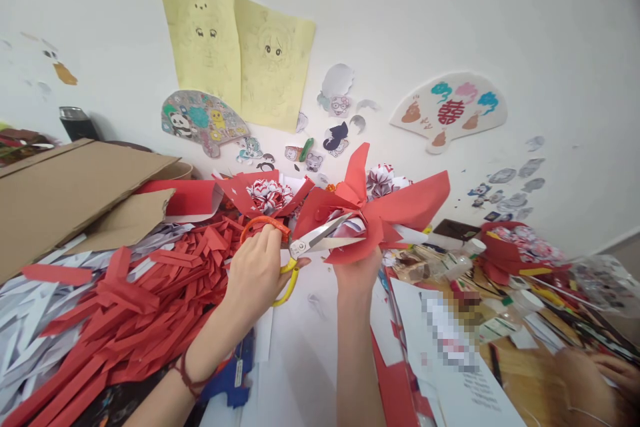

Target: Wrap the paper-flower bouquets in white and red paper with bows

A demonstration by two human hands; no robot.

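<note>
My left hand [257, 263] is wrapped round a pair of scissors [305, 245] with one orange and one yellow handle loop. The blades are spread and point right, over a fold of a red paper flower [373, 213] with wide pointed petals. From below, my right hand [357, 273] grips the base of this flower; most of its fingers are hidden behind the paper. White paper shows inside the fold by the blades. Just behind to the left sits a bundle of red-and-white paper blooms [270, 197] in red wrapping.
Heaps of folded red paper strips [165, 287] and white strips [35, 320] lie at left, beside a cardboard sheet [75, 193]. White paper [305, 353] lies under my hands. Bottles [463, 260] and clutter fill the right. Another person's hand [590, 380] is at lower right.
</note>
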